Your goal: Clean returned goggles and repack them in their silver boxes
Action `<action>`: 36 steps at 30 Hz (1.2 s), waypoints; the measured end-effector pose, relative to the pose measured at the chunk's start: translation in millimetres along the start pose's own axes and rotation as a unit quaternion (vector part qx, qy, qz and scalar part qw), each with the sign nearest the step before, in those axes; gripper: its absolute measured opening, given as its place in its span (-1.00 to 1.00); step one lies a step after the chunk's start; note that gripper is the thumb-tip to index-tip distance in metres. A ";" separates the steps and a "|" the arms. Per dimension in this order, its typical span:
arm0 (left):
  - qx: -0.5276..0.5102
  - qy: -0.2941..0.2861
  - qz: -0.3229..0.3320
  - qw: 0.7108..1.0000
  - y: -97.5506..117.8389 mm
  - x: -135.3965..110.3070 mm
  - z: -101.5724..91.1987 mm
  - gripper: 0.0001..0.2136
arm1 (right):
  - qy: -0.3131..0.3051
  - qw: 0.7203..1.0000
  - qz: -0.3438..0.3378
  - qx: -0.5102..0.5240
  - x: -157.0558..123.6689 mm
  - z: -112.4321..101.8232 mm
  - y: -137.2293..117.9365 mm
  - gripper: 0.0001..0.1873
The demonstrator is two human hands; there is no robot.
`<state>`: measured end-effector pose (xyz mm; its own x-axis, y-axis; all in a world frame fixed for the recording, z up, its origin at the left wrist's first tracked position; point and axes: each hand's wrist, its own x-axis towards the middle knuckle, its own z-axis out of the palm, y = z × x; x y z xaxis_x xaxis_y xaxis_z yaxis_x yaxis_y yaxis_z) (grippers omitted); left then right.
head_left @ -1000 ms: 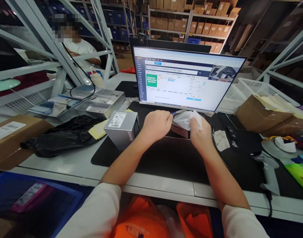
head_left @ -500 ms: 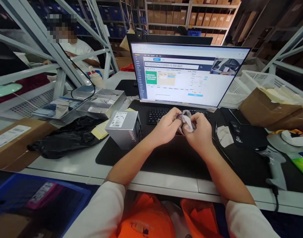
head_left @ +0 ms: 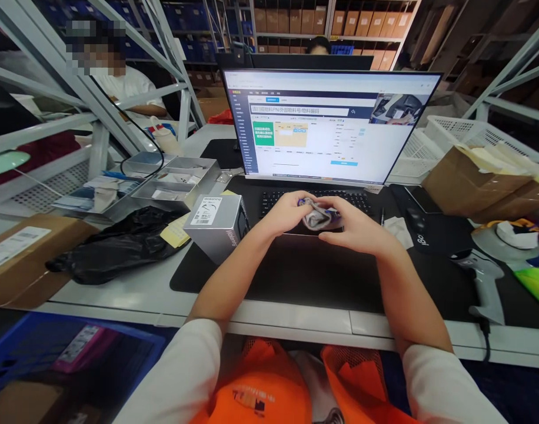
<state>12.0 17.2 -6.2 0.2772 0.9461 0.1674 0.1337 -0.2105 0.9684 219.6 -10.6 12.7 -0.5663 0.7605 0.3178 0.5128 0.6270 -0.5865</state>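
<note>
Both hands are over the front edge of the keyboard [head_left: 269, 202], around a bunched grey cloth pouch [head_left: 318, 220] with bits of blue-purple at its edges. My left hand [head_left: 289, 213] pinches its left side. On the right side, my right hand [head_left: 355, 227] curves round it, fingertips on the top and thumb lower down, a little apart from the fingers. What is inside the cloth cannot be made out. Left of my left forearm stands a silver-grey box [head_left: 214, 227] with a white label.
Behind the keyboard stands a lit monitor [head_left: 318, 135]. A barcode scanner [head_left: 483, 282], mouse [head_left: 415, 221] and open carton [head_left: 463, 182] lie to the right. Leftward are a black plastic bag [head_left: 110, 250], a brown carton [head_left: 22, 259] and divided trays [head_left: 181, 176]. Another person [head_left: 132, 88] sits behind the frame.
The grey cloth has turned and now shows a rounder, opened-out fold. My right hand has loosened from a tight pinch to a wider hold. The view has shifted slightly.
</note>
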 end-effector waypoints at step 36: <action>-0.308 0.155 0.133 0.929 56.8 -35.2 -26.8 -0.30 | 0.352 0.901 -0.012 0.254 -11.0 -58.7 55.1 -0.43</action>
<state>-15.7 -21.5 47.9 -0.0767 0.9266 0.3680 -0.4967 -0.3556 0.7918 292.0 25.5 20.6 0.0674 0.7794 0.6229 0.0425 0.6215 -0.7822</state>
